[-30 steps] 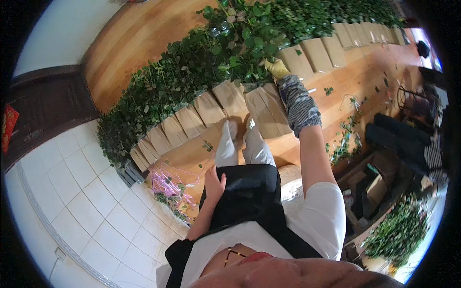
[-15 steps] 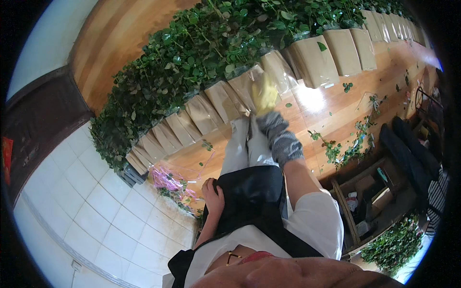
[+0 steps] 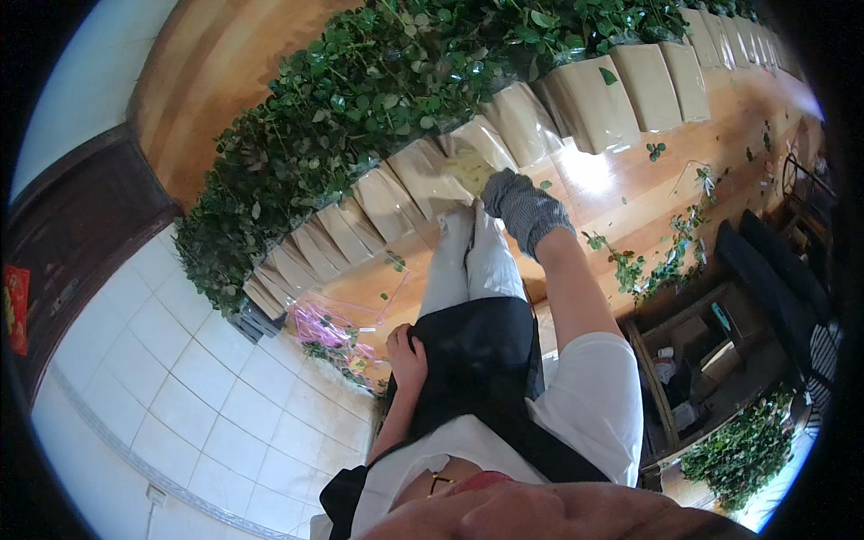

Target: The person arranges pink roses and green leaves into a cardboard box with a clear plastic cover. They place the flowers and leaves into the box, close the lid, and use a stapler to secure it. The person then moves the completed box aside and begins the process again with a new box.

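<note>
The right hand (image 3: 470, 171), in a yellow glove, reaches out ahead of the apron (image 3: 472, 351), and its blurred fingers lie over the paper end of a bundle (image 3: 480, 133); I cannot tell whether they are wide, narrow or closed on the paper. That bundle lies straight ahead of the apron, beyond the legs (image 3: 459, 256), its wrap at and just past the fingers, its leaves (image 3: 387, 90) pointing away from the apron. A grey sleeve (image 3: 531, 211) covers the right wrist. The left hand (image 3: 407, 355) is bare and rests at the apron's left edge, fingers slightly bent; whether they grip the cloth I cannot tell. More wrapped bundles curve in a row ahead of the apron to both sides, and 1 loose leaf (image 3: 608, 77) sits on a wrap ahead and to its right. Pink strings (image 3: 324, 324) lie left of the apron, and an open box (image 3: 650, 387) of small things stands to its right. As for writing, a red paper (image 3: 14, 306) on the door (image 3: 85, 225), far left of the apron, bears yellowish marks too blurred to read.
</note>
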Demonstrator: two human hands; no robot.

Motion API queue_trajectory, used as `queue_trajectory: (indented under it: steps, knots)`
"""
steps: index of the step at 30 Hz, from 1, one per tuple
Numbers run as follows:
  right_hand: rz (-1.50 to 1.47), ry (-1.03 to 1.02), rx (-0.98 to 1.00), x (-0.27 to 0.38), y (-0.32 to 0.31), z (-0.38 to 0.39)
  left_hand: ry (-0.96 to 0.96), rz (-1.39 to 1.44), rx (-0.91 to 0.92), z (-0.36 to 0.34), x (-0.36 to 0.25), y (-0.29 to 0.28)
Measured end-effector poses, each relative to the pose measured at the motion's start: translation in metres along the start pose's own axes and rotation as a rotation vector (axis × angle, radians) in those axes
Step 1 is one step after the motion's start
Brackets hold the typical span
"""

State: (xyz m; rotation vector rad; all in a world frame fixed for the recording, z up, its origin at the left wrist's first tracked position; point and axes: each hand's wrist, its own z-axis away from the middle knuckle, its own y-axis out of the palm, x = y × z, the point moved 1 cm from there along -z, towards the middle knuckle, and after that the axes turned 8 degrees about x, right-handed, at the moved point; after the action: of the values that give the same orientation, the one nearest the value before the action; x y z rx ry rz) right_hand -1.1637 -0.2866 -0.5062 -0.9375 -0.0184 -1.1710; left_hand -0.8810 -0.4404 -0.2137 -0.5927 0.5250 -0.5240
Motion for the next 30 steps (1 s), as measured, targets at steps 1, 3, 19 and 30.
queue_trajectory:
  steps: [1, 3, 19, 30]
  knots:
    - [-0.049, 0.107, 0.029, -0.005, -0.003, 0.026, 0.066, -0.031, -0.003, -0.010, -0.001, -0.009]
    - [-0.130, 0.220, 0.121, 0.003, -0.014, 0.059, 0.090, -0.041, -0.047, -0.013, -0.001, -0.010]
    - [-1.179, 0.815, -0.450, 0.037, -0.010, 0.283, 0.944, -0.006, 0.276, 0.034, -0.189, -0.150]
    - [-1.785, 0.998, -1.296, 0.247, 0.066, 0.455, 1.805, -0.553, 1.229, 0.264, -0.172, -0.092]
